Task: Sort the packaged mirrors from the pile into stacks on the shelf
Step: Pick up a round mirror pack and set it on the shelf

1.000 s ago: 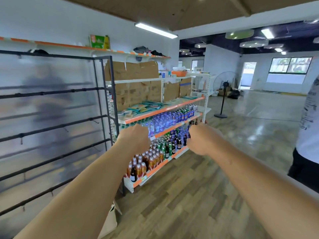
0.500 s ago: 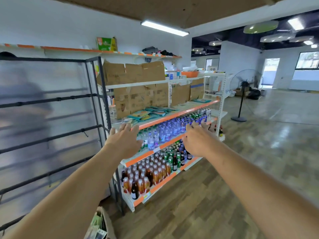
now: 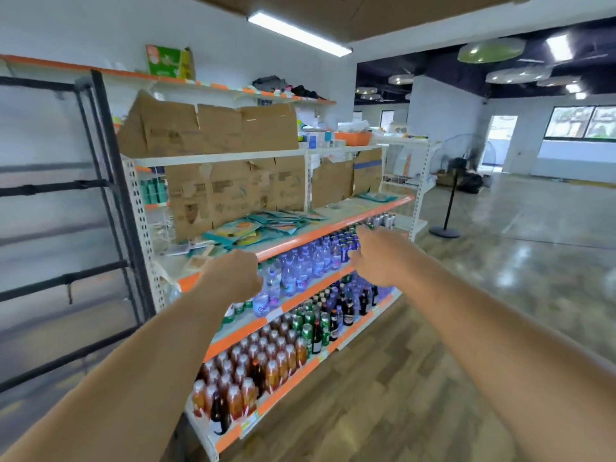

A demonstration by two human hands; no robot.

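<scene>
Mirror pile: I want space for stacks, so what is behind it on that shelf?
Behind the mirror pile, torn cardboard boxes stand in a row along the back of the shelf. They hide the back panel, and their contents cannot be seen.

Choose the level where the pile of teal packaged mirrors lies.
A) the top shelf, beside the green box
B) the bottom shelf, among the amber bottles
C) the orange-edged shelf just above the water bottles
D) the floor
C: the pile of teal packages lies on the orange-edged shelf, directly above the water bottles and in front of the cardboard boxes.
</scene>
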